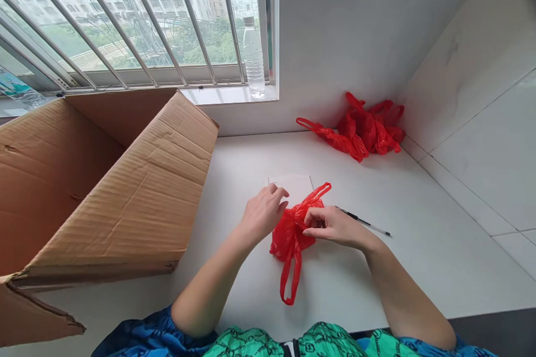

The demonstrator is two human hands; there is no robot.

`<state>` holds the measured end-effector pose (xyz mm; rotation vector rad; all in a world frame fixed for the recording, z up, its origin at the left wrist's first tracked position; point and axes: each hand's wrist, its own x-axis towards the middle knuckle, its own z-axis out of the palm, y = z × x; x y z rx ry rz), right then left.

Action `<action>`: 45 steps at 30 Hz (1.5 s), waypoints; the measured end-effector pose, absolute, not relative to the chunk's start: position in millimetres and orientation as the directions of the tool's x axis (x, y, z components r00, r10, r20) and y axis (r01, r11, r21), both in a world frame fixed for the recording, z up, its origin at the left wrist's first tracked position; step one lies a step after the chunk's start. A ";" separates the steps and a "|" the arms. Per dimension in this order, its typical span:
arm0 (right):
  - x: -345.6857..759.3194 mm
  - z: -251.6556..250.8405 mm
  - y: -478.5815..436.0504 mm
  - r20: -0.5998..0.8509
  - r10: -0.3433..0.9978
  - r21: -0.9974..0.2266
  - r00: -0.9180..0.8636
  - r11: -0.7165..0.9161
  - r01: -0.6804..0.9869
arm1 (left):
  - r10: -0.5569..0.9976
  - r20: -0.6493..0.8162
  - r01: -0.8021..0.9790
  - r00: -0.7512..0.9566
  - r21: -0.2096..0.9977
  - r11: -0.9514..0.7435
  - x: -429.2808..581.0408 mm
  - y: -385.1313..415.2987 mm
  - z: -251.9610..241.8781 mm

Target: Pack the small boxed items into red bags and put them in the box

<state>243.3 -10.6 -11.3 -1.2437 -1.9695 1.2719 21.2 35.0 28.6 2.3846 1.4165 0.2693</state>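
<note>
Head view: your left hand [264, 213] and right hand [330, 226] meet on red bag [288, 240], mid counter [419, 245], nearer front edge than back wall. Left fingers curled, pinching bag's bunched top; right fingers closed tight on crumpled middle. Judged: bag gathered, no knot visible, both handle loops loose. Long axis runs front to back: far loop leans right, near loop points toward you. Paper [297, 185] and pen [364, 222] just behind; bag pile [364, 128] in back right corner; cardboard box [125, 189] at left.

Short blue sleeves [142, 334] and a green patterned top [251, 346] leave both forearms [209, 284] bare.
</note>
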 end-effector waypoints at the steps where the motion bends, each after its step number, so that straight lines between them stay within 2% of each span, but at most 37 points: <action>1: 243.0 -11.2 -10.8 -0.078 0.871 -0.893 -0.484 0.156 0.423 | 0.863 0.013 0.801 0.506 0.365 -0.475 28.0 28.1 24.9; 5: 256.9 -9.0 -11.4 -0.151 0.829 -0.892 -0.538 0.121 0.436 | 0.739 -0.003 0.695 0.673 0.344 -0.631 47.4 7.5 -4.3; 8: 282.3 -8.0 -11.0 -0.173 0.876 -0.874 -0.451 0.074 0.481 | 0.721 -0.014 0.689 0.693 0.311 -0.655 50.0 2.7 -28.2; 11: 311.5 -8.7 -11.3 -0.117 0.979 -0.805 -0.166 0.004 0.594 | 0.679 0.028 0.640 0.734 0.305 -0.705 43.9 2.4 -37.1; 14: 333.0 -11.6 -14.6 0.021 0.985 -0.651 0.173 -0.118 0.750 | 0.591 0.074 0.532 0.803 0.355 -0.768 30.7 1.8 -31.0; 16: 338.8 -16.9 -18.9 0.082 0.966 -0.571 0.245 -0.155 0.806 | 0.537 0.077 0.470 0.840 0.389 -0.792 19.3 1.1 -23.3; 21: 327.9 -46.9 -33.5 0.093 0.985 -0.472 0.145 -0.085 0.878 | 0.510 -0.004 0.456 0.860 0.454 -0.765 -4.5 -3.0 -6.5; 25: 312.9 -74.0 -40.3 0.197 0.977 -0.384 0.083 -0.001 0.924 | 0.696 -0.012 0.621 0.718 0.463 -0.633 -12.5 -16.7 -4.7; 28: 306.3 -84.3 -36.5 0.256 0.966 -0.373 0.044 0.057 0.926 | 0.776 -0.074 0.686 0.627 0.525 -0.504 -11.6 -33.2 -9.8; 32: 298.9 -85.2 -21.4 0.273 0.961 -0.461 0.035 0.099 0.882 | 0.737 -0.154 0.660 0.658 0.588 -0.467 -1.8 -52.5 -15.7; 34: 294.6 -83.5 -12.9 0.271 0.962 -0.462 0.015 0.117 0.879 | 0.719 -0.153 0.637 0.678 0.611 -0.470 3.1 -58.5 -15.9; 39: 288.5 -79.9 -2.7 0.219 0.975 -0.291 0.029 0.037 0.956 | 0.673 -0.121 0.543 0.730 0.700 -0.464 4.4 -64.4 -11.4; 45: 286.0 -77.0 -9.7 0.251 0.966 -0.169 0.068 -0.025 0.985 | 0.639 -0.144 0.493 0.755 0.767 -0.410 3.1 -67.5 -13.0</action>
